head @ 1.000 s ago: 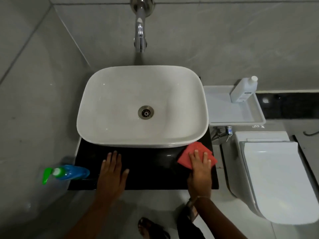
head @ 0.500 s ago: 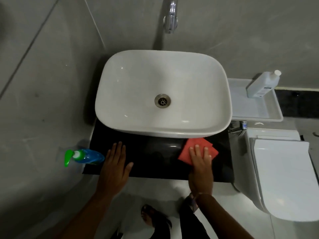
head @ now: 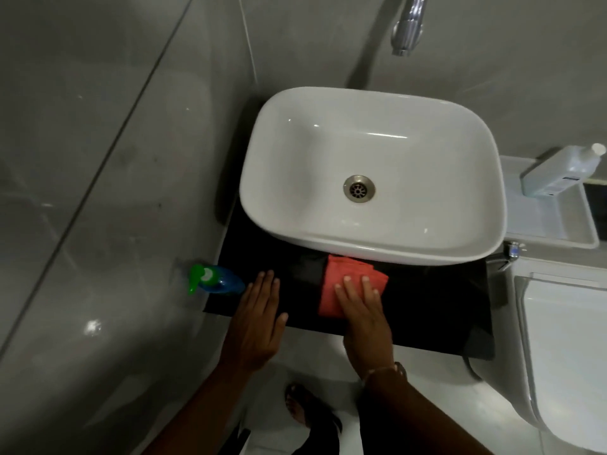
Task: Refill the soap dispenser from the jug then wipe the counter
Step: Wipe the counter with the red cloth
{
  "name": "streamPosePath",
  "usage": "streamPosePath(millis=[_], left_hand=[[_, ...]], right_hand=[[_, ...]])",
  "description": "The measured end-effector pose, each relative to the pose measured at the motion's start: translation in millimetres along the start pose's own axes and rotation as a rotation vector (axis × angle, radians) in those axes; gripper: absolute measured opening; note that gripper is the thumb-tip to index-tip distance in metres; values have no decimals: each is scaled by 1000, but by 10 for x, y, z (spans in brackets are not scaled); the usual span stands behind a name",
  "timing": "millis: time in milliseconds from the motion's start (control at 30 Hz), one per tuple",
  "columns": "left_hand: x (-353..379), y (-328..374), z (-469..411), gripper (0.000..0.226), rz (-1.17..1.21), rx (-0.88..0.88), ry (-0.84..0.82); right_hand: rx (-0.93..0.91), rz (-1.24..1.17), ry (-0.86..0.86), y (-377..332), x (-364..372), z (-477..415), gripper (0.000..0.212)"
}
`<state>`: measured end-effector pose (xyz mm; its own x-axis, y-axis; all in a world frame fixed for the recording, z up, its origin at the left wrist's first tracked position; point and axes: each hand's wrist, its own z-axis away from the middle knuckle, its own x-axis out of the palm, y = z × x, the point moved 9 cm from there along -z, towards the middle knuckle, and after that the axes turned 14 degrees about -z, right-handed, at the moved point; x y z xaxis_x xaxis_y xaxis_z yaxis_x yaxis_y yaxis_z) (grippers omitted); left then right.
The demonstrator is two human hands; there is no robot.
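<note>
A folded red cloth (head: 341, 280) lies on the black counter (head: 433, 307) just in front of the white basin (head: 371, 172). My right hand (head: 363, 310) presses flat on the cloth, fingers spread over its near half. My left hand (head: 259, 316) rests flat on the counter's front left edge, holding nothing. The blue soap dispenser (head: 216, 279) with a green pump stands at the counter's left end, just left of my left fingertips. A white jug (head: 558, 170) lies tilted on the white tray (head: 558, 221) to the right of the basin.
A chrome tap (head: 409, 24) sticks out of the grey wall above the basin. A white toilet (head: 568, 349) stands at the right, close to the counter's end. Grey tiled wall closes the left side. A sandalled foot (head: 305, 408) shows on the floor below.
My right hand has slid the red cloth leftward along the counter, from its right part to the middle. My left hand stays planted. The camera has swung left.
</note>
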<state>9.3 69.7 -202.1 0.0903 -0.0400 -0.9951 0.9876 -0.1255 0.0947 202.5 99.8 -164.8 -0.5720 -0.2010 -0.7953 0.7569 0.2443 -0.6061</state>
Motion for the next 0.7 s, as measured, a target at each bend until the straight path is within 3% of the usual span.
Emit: streamPosePath(millis=[100, 167, 267, 367, 467, 600, 700], left_hand=[[-20, -1, 15, 64, 25, 2, 33], [-42, 11, 17, 63, 36, 12, 53], [-48, 12, 12, 62, 36, 8, 68], [-39, 2, 11, 61, 24, -2, 82], [-25, 11, 19, 61, 6, 9, 87], [-29, 3, 9, 61, 5, 18, 70], [-20, 8, 8, 63, 7, 13, 46]], right_hand=[[-279, 106, -130, -110, 168, 308, 72], [-372, 148, -174, 35, 103, 533, 83], [-194, 86, -76, 199, -30, 334, 104], [-59, 15, -10, -101, 105, -162, 92], [-126, 30, -94, -326, 316, -335, 84], [-320, 104, -163, -86, 201, 205, 82], [-212, 67, -112, 206, -23, 223, 94]])
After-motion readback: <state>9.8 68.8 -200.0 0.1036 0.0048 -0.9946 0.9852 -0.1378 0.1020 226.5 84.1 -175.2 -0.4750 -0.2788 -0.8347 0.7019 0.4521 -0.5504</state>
